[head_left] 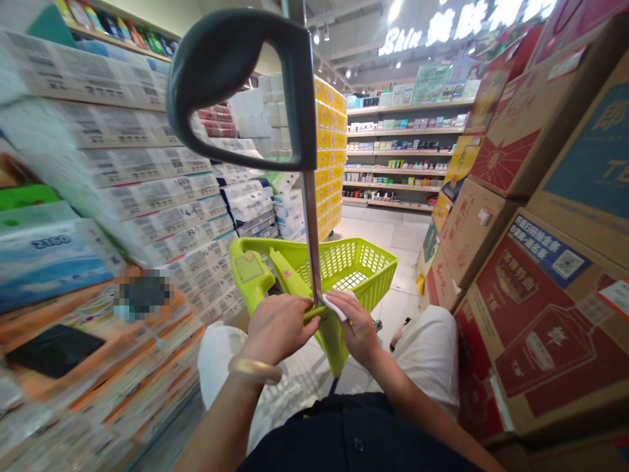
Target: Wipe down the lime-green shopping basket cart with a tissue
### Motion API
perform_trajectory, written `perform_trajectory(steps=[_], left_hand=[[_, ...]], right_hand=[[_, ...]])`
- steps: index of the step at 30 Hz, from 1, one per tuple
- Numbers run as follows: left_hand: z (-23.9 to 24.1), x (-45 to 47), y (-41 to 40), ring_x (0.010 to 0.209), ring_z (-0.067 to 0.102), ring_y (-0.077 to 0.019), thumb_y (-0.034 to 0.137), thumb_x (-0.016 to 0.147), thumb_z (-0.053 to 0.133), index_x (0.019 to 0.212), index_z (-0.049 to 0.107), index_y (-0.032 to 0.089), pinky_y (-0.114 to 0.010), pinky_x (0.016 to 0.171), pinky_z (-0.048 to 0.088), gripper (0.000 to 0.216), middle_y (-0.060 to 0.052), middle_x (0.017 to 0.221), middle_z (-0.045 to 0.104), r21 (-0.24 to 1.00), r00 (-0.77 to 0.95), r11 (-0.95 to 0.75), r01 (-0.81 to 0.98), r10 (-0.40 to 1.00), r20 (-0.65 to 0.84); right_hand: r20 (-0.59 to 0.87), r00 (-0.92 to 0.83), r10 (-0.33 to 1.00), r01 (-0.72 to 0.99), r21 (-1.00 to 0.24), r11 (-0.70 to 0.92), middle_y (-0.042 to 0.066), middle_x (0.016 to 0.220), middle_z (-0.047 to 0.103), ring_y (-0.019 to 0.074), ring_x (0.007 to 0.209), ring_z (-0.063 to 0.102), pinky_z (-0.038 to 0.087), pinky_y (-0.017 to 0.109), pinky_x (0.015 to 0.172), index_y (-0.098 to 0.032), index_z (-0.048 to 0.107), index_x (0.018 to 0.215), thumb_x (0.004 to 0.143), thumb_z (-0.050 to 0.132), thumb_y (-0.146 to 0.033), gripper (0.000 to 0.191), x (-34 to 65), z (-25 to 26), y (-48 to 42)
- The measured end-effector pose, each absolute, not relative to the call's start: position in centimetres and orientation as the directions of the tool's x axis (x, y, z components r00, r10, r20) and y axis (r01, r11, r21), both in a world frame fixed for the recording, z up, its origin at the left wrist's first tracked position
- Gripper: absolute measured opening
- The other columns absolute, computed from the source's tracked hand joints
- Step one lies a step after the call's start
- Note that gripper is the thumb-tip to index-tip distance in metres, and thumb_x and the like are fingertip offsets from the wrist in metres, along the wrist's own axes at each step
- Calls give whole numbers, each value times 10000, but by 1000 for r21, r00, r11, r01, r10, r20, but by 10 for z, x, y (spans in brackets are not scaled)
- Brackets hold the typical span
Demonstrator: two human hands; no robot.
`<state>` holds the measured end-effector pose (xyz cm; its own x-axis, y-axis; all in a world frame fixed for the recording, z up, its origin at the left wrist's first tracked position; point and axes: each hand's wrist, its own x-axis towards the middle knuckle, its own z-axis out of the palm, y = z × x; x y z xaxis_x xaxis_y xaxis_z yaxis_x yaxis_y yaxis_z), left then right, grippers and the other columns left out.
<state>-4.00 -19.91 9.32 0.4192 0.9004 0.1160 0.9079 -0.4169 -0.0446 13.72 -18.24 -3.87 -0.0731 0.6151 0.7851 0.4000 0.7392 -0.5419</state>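
Observation:
A lime-green shopping basket cart (378,275) stands between my knees, with a metal pole (310,229) rising from its near edge to a dark grey loop handle (211,78). My left hand (285,324), below a gold bangle (255,370), is closed round the green rim at the foot of the pole. My right hand (358,328) presses a folded white cloth or tissue (338,305) against the same corner, just right of the pole. The part of the rim beneath my fingers is hidden. The basket itself shows a bare lattice floor.
Wrapped stacked packs (122,157) rise on the left, with a black phone (56,351) lying on orange packs. Cardboard boxes (535,328) wall the right side. Yellow packs (330,151) and product shelves (403,154) stand ahead beyond a tiled floor (393,233).

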Motion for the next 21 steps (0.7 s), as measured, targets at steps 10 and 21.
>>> perform_trajectory(steps=[10,21], left_hand=[[94,-39,-199,898,689,-242,468,880,515,997,720,270,-326,758,469,308,-61,963,757,-35,407,-406,913,909,92],[94,-40,-199,886,692,-245,455,877,526,973,720,271,-326,746,472,285,-53,947,757,-30,418,-417,908,903,101]], right_hand=[[750,3,661,442,-594,672,52,1253,677,219,1219,592,462,449,1087,-297,652,1255,862,470,-90,481,139,-38,-179],[736,95,670,475,-625,619,51,1223,688,206,1191,607,479,442,1068,-300,672,1223,866,447,-76,478,147,-44,-175]])
